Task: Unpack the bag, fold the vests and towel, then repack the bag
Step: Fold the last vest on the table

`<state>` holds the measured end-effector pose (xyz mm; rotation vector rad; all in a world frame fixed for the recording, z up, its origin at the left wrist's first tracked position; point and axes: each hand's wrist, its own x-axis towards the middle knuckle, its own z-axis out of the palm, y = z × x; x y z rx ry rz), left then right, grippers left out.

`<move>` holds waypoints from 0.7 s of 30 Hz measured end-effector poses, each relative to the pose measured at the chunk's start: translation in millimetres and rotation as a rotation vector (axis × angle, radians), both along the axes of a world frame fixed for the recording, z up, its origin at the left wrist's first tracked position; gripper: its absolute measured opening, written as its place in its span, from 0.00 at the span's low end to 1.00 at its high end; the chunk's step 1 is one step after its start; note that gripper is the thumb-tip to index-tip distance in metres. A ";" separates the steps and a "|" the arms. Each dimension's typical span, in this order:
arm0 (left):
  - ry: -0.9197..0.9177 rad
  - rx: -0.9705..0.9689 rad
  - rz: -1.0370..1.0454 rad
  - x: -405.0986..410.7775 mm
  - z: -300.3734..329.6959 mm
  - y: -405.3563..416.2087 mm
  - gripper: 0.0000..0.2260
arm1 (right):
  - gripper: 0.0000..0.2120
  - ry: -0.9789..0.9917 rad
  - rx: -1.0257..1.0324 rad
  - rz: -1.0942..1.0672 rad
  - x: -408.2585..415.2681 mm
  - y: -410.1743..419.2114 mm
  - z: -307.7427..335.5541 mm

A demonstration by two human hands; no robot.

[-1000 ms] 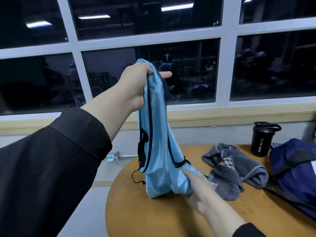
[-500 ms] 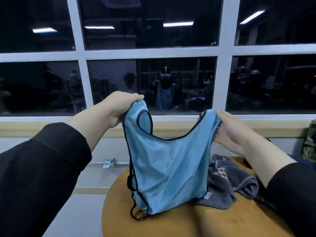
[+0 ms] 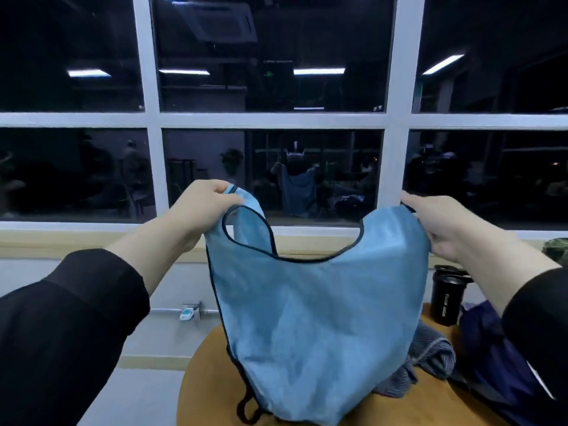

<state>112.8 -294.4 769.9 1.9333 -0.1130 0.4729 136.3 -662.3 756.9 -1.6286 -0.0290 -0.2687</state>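
While both hands pinch the blue vest (image 3: 319,309) by its shoulders, folding begins. Left hand (image 3: 204,204) and right hand (image 3: 436,229) should next lay it flat on the desk (image 3: 209,392), I think.

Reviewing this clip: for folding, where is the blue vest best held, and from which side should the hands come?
By its two shoulder straps, one per hand, as now: the left hand pinches one strap and the right hand the other, each coming from its own outer side. Held so, the blue vest hangs spread and flat, its hem reaching the round table, probably ready to fold.
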 end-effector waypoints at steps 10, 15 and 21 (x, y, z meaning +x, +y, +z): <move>0.104 0.027 -0.009 1.7 -16.6 18.3 0.11 | 0.12 -0.023 -0.177 0.078 -10.9 -0.3 -5.8; 0.070 -0.063 -0.035 -1.3 -3.8 25.9 0.19 | 0.17 -0.112 -0.883 -0.160 -16.6 1.2 19.6; -0.079 0.421 0.123 5.4 14.1 33.7 0.24 | 0.18 -0.165 -1.299 -0.248 -6.4 3.6 50.0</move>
